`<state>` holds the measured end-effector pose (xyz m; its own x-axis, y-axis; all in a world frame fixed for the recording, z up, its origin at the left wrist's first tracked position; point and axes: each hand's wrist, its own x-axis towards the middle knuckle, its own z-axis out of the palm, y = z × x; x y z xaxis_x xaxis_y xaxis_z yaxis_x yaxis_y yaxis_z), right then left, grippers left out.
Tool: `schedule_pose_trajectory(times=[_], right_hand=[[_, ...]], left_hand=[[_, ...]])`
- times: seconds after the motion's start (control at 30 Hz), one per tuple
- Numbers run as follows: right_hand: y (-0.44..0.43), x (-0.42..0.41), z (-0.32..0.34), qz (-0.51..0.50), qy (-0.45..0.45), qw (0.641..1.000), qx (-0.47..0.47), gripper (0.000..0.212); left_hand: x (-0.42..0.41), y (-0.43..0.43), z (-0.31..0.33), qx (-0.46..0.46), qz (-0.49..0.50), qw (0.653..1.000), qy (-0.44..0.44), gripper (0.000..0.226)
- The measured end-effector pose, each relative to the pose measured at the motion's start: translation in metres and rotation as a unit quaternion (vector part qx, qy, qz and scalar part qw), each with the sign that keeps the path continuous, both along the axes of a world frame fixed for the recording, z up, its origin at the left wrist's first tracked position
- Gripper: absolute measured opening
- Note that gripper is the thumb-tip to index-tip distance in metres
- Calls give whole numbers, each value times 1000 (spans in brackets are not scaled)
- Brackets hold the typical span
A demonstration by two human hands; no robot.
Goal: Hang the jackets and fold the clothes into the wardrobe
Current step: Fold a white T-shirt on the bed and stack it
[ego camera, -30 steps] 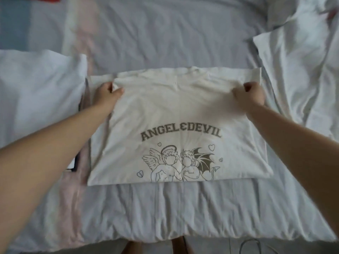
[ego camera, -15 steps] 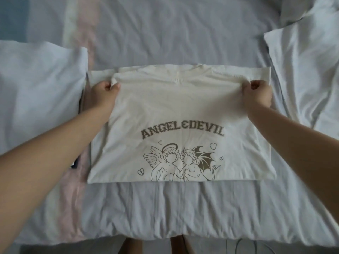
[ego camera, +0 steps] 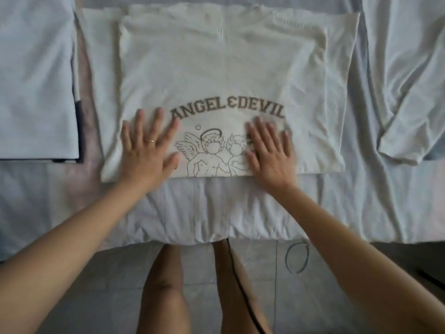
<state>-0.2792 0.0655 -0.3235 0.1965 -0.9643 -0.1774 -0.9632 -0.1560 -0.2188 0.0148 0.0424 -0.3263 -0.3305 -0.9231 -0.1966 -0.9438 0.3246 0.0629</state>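
Head view, looking straight down: the cream cotton T-shirt with the brown "ANGEL & DEVIL" cherub print (ego camera: 224, 68) lies flat, print side up, near the edge of the bed with the wrinkled pale grey-blue sheet (ego camera: 216, 213), its printed layer sitting on a wider layer of the same cloth. Both hands are down on the lower part of it. The left hand (ego camera: 144, 157), a thin gold ring (ego camera: 151, 141) on it, is spread beside the winged figure, and the right hand (ego camera: 272, 155) covers the other half of the drawing. Fingers (ego camera: 156, 121) are straight and splayed on both sides, flat against the fabric, with nothing pinched or gripped. It reads as the smoothing stage of folding this one shirt, pressing air and creases out of the layers. A folded pale blue garment (ego camera: 36, 80) sits just off to the left, and a rumpled white garment (ego camera: 404, 92) waits on the right, so plenty of the job looks to remain. Next up, most likely: take hold of an edge and fold again into a compact stack, keeping the edges squared so the layers don't slide. The wardrobe is out of view.
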Motion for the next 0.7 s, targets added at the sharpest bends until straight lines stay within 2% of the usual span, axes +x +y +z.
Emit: schedule_pose_trajectory(times=[0.07,0.17,0.23,0.3,0.33,0.43,0.47,0.5,0.53,0.63,0.7], right_hand=[[15,-47,-2,-140,30,989,30,61],[47,-81,7,-238,64,967,69,64],[58,-81,11,-305,45,948,83,64],[59,-78,16,-412,-27,910,44,60],[54,-78,19,-478,-80,875,1,52],[31,-78,27,-648,-243,715,-102,23],[27,-78,30,-673,-279,676,-110,14],[23,-81,31,-682,-300,658,-112,6],[23,-81,32,-675,-297,667,-108,3],[28,-80,31,-612,-237,752,-65,14],[32,-82,35,-587,-241,772,-35,17]], left_hand=[[28,11,-3,1,43,999,-7,72],[44,45,-1,20,109,994,-4,68],[38,58,0,16,150,988,10,65],[27,61,7,15,226,973,50,63],[19,60,13,10,282,956,84,63],[5,52,23,-27,438,883,163,57],[6,51,24,-37,470,862,185,53],[7,48,22,-45,495,844,203,49],[13,47,21,-48,514,829,217,43],[31,52,20,-32,554,797,238,30],[39,53,23,-3,580,767,274,28]])
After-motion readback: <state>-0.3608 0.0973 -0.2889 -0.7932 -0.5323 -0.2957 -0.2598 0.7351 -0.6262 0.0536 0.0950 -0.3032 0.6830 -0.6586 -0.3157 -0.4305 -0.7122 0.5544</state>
